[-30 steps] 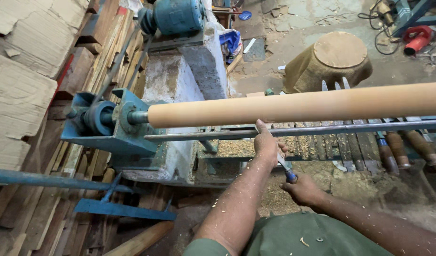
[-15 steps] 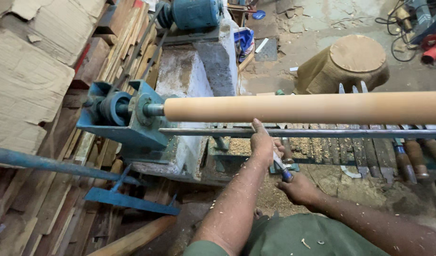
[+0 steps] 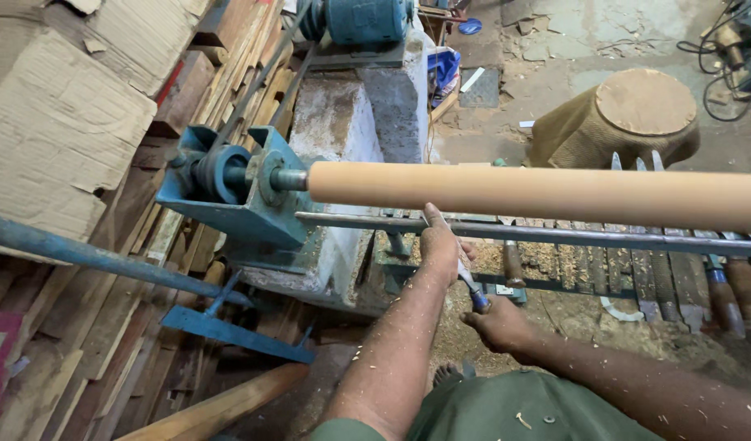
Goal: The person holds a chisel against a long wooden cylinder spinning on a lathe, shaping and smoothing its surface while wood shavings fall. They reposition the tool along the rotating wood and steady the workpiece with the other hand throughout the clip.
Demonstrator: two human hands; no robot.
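**A:** Where was the chisel when you looked down?

**B:** The chisel (image 3: 467, 278) ran slantwise between the two hands, its blade end up against the steel rest bar (image 3: 555, 234) and its blue-banded handle end low, towards the body. It sat just below the long wooden cylinder (image 3: 539, 194) mounted across the lathe (image 3: 253, 196).

**A:** And the hands themselves?

**B:** The left hand (image 3: 439, 243) was the upper one, fingers wrapped over the front part of the chisel and resting on the rest bar, near the cylinder's left end. The right hand (image 3: 499, 324) was lower and a little to the right, closed round the handle. So both were clamped on the same tool, one just behind the other, not touching each other.

**A:** Could you tell if the blade met the wood?

**B:** No, the left hand hid the tip.

**A:** What lay around?

**B:** Wood shavings (image 3: 547, 257) were heaped on the lathe bed under the bar. A row of other chisels (image 3: 722, 282) lay along the bed's right part, handles pointing towards the person. The blue headstock held the cylinder's left end. Beyond the lathe, on the floor, stood a sack-wrapped stump (image 3: 628, 118). Planks and cardboard (image 3: 57, 139) were stacked at the left, and a blue motor (image 3: 367, 18) sat at the top edge.
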